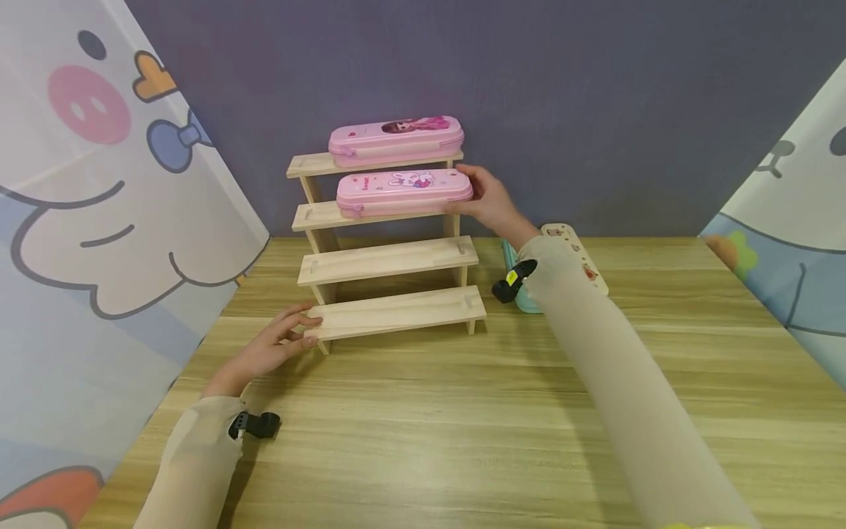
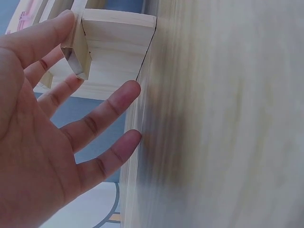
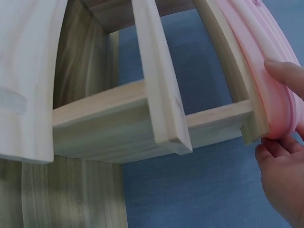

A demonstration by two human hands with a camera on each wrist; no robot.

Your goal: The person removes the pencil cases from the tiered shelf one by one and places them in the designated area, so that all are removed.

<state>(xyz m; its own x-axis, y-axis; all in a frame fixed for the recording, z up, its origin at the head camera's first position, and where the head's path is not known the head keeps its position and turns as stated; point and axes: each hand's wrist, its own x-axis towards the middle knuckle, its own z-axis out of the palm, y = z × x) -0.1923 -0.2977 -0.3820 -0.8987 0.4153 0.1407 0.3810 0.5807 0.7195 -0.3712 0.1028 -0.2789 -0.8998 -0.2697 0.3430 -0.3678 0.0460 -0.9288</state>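
A wooden stepped rack [image 1: 390, 262] with several shelves stands against the back wall. On its second shelf from the top lies a pink pencil case [image 1: 383, 192] with a rabbit print. My right hand [image 1: 492, 204] holds this case by its right end, thumb on the front side and fingers round the end, as the right wrist view also shows. Another pink pencil case [image 1: 360, 143], printed with a doll-like figure, lies on the top shelf. My left hand [image 1: 274, 345] holds the left end of the lowest shelf [image 2: 76, 52] between thumb and fingers, two fingers spread free beside it.
Right of the rack, a cream case [image 1: 581, 257] with small prints and a teal case [image 1: 529, 301] lie on the wood-grain table [image 1: 410, 441], partly hidden by my right forearm. Cartoon-printed panels [image 1: 119, 242] stand on both sides; a dark wall [image 1: 595, 110] closes the back.
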